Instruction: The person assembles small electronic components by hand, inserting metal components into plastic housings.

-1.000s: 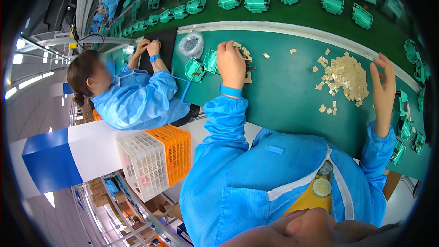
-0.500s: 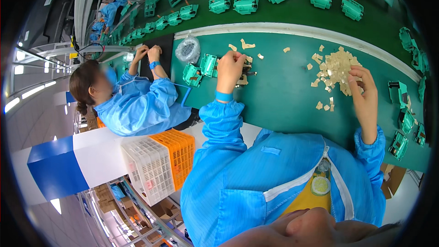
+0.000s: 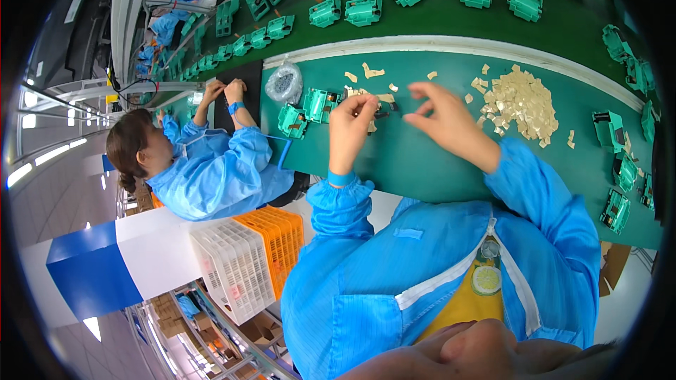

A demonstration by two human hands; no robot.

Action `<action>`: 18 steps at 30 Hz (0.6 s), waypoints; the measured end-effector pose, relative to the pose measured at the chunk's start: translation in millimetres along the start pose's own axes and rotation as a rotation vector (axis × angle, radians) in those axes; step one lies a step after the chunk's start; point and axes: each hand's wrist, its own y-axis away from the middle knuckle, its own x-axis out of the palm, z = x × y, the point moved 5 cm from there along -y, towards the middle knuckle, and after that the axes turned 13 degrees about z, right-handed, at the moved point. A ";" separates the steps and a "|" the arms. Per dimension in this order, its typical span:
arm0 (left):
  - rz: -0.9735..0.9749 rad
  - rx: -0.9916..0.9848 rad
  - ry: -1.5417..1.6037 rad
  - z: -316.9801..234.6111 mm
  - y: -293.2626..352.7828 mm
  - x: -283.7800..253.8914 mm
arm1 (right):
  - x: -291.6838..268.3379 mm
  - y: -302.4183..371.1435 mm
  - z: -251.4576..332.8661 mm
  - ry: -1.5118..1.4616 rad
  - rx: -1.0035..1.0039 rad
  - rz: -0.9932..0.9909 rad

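Currently, the left hand (image 3: 352,130) is above the bench (image 3: 422,165), toward its far edge and left of its middle. Thumb and fingertips are drawn together in a pinch; cannot tell whether anything is between them (the tips are too small to resolve).

The right hand (image 3: 454,127) is well open, thumb and fingers spread and pointing left toward the other hand; no item seen in it. A small dark part (image 3: 393,107) lies between the two hands, beside a few loose pale pieces (image 3: 373,71) that extend toward the far edge.

Two green housings (image 3: 322,105) sit side by side, just left of the left hand. A clear bag of small grey parts (image 3: 284,83) lies beyond them, close to the far edge.

The main pile of pale flat pieces (image 3: 524,102) is near the far edge, right of the right hand, with strays around it. More green housings (image 3: 616,211) line the bench's right edge. Past the far edge, a green belt (image 3: 422,26) carries further housings. A co-worker (image 3: 211,176) in blue works at the left end, hands above a black mat (image 3: 251,77).
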 end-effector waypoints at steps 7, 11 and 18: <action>-0.009 0.026 0.431 7.0 5.0 2.7 | 22.9 -29.4 -42.5 -0.194 0.186 0.149; 0.009 -0.070 -0.675 0.8 -8.3 13.7 | 8.3 -8.6 -25.2 -0.225 0.147 0.133; 0.115 0.294 -0.264 -57.6 4.0 68.0 | -49.6 50.7 11.9 0.016 0.059 -0.181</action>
